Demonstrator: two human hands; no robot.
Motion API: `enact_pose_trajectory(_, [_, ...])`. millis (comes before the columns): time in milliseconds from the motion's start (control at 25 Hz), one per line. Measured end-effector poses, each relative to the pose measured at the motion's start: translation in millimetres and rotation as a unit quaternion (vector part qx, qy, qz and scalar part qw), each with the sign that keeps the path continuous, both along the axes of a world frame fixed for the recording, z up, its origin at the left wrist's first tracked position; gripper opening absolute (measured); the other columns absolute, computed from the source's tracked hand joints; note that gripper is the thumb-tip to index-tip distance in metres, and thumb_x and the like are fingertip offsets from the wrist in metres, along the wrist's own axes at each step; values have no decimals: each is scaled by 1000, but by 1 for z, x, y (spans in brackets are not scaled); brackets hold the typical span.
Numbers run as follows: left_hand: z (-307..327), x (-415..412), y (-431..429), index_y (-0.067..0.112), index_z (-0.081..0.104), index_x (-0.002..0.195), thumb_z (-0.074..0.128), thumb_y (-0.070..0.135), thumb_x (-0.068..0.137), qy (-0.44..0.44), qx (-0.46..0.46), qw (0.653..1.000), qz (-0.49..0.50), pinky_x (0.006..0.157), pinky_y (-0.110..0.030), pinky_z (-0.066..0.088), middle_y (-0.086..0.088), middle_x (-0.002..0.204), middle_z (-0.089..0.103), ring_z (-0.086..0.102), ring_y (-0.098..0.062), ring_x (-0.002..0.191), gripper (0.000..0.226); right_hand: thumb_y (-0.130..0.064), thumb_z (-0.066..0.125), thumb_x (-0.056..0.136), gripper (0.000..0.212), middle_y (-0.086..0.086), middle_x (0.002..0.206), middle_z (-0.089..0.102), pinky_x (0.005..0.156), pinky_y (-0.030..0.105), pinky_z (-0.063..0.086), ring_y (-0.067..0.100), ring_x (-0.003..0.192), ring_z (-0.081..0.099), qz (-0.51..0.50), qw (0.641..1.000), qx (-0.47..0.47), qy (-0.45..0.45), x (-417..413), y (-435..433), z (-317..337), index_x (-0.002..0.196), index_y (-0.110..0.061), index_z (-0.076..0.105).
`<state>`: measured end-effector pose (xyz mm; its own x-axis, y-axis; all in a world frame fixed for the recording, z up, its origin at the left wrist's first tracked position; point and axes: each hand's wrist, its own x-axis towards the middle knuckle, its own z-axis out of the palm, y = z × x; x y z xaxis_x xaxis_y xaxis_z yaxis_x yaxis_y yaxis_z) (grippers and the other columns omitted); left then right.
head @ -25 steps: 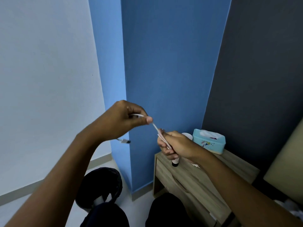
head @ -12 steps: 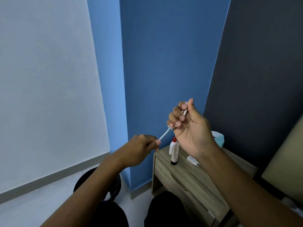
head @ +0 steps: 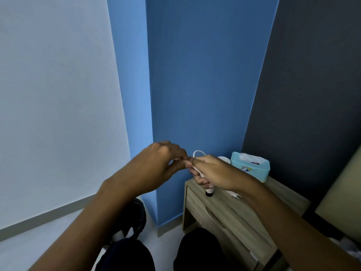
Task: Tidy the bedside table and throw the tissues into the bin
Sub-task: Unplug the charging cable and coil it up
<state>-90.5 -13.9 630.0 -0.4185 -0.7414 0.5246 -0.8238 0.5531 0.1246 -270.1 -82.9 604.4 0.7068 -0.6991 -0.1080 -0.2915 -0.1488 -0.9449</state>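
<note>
My two hands meet in front of the blue wall, above the left end of the wooden bedside table [head: 230, 214]. My right hand [head: 216, 173] is closed around a bundle of white cable [head: 198, 153], whose loop sticks up above the fingers. My left hand [head: 160, 165] pinches the same cable right beside it. A turquoise tissue box [head: 252, 169] with a white tissue poking out stands at the back of the table. The black bin [head: 136, 218] sits on the floor left of the table, mostly hidden by my left forearm.
On the table stand a small white bottle with a black base [head: 209, 192], a white cup [head: 224, 159] and a white charger plug [head: 234, 195]. My dark-trousered knees [head: 197, 249] fill the bottom. A beige bed edge [head: 343, 196] lies at right.
My right hand has dropped from its raised position to table height, and my left hand has risen to meet it. The stretch of cable between them has closed into a small loop.
</note>
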Motion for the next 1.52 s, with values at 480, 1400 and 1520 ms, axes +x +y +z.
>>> enact_pose_trajectory(480, [-4, -18, 1, 19, 62, 112, 47, 32, 100, 133, 77, 987, -52, 60, -11, 36, 16, 69, 57, 53, -4, 60, 23, -31, 33, 80, 29, -7, 44, 26, 44, 27, 6, 11, 42, 9, 137, 965, 190, -119, -27, 1, 26, 59, -17, 47])
enact_pose_trajectory(1400, [9, -5, -4, 22, 54, 81, 43, 37, 99, 150, 51, 987, 2, 55, -19, 36, 8, 61, 48, 46, -11, 56, 26, -28, 69, 89, 15, 7, 74, 73, 61, 29, 50, 16, 61, 61, -77, 963, -245, -86, -42, 4, 33, 92, -14, 73])
enact_pose_trajectory(1520, [9, -2, -2, 19, 56, 104, 42, 38, 99, 175, 77, 981, -18, 56, -23, 36, 1, 65, 51, 42, -13, 55, 24, -29, 68, 90, 13, 8, 73, 71, 53, 28, 43, 15, 54, 51, -73, 967, -228, -84, -47, 2, 35, 92, -18, 73])
